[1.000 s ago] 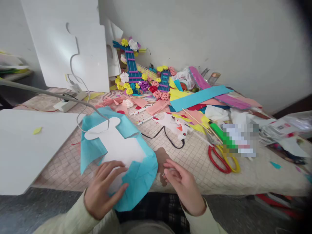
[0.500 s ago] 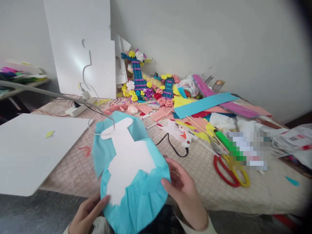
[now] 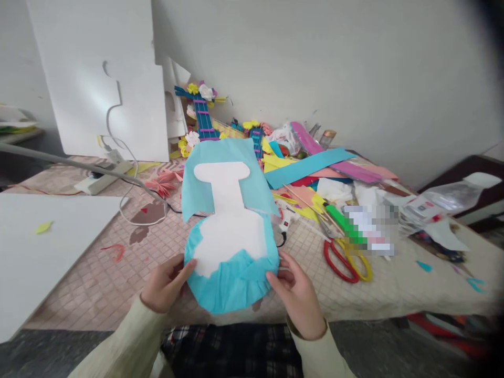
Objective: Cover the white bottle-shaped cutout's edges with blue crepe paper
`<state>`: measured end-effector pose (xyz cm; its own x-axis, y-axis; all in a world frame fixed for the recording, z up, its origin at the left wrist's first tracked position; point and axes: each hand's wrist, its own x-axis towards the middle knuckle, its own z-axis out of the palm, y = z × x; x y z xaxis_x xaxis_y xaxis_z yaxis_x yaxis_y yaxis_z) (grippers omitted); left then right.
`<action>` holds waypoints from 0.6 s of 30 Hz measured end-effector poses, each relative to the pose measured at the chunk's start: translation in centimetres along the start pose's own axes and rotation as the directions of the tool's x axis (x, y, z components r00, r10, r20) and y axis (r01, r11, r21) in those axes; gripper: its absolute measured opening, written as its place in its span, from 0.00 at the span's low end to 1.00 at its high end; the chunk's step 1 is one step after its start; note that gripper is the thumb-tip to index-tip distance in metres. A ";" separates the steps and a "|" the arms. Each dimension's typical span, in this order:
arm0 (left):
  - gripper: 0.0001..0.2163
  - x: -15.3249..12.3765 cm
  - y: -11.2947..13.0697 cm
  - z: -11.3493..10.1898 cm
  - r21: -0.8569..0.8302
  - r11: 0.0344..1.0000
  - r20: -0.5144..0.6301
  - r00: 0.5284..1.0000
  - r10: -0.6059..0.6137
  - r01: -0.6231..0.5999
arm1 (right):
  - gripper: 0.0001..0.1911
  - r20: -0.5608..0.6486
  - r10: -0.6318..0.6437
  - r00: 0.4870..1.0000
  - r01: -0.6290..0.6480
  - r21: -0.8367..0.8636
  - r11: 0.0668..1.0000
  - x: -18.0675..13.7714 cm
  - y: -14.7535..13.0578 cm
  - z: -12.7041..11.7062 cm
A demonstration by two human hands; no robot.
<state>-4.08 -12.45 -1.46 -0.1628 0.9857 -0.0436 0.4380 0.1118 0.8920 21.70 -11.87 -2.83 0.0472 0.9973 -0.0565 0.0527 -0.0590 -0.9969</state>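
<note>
Between my hands is a white guitar-shaped board cutout lined with blue crepe paper. The paper is folded over the rounded lower edge in pleats, while around the neck it hangs loose as a wide flap. My left hand pinches the left edge, thumb on the front and fingers behind. On the opposite edge, my right hand grips in the same way. The cutout is tilted up towards me over the front of the table, its headstock end pointing away.
Scissors with red and yellow handles lie at right, near a green-handled tool. Crepe strips and flower-trimmed paper guitars fill the back. A white board covers the left; a grey cable crosses there beside a power strip.
The cutout has been raised and turned upright, now farther from my body. Both hands moved up with it and kept their hold. The view has shifted to the right.
</note>
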 end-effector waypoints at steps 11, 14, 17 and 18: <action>0.13 -1.0 1.1 -0.9 0.449 0.803 0.043 0.907 0.420 -0.393 | 0.18 0.127 -0.011 0.992 0.041 -0.235 0.971 -0.4 -1.4 0.1; 0.14 -0.6 4.1 1.7 0.397 0.694 0.198 0.794 0.575 -0.601 | 0.17 0.110 0.000 0.994 0.019 -0.163 0.986 -0.6 -1.9 0.6; 0.17 0.6 5.8 4.1 0.391 0.542 0.287 0.658 0.696 -0.744 | 0.16 0.108 -0.016 0.994 0.034 -0.167 0.985 -0.7 -2.3 1.2; 0.16 1.1 6.1 4.7 0.387 0.498 0.307 0.618 0.724 -0.776 | 0.15 0.121 -0.016 0.993 0.035 -0.163 0.986 -0.8 -2.5 1.3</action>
<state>2.59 -10.10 1.83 0.4882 0.7285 0.4806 0.6864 -0.6606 0.3040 20.23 -12.42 -0.42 -0.0742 0.9961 -0.0471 0.2163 -0.0300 -0.9759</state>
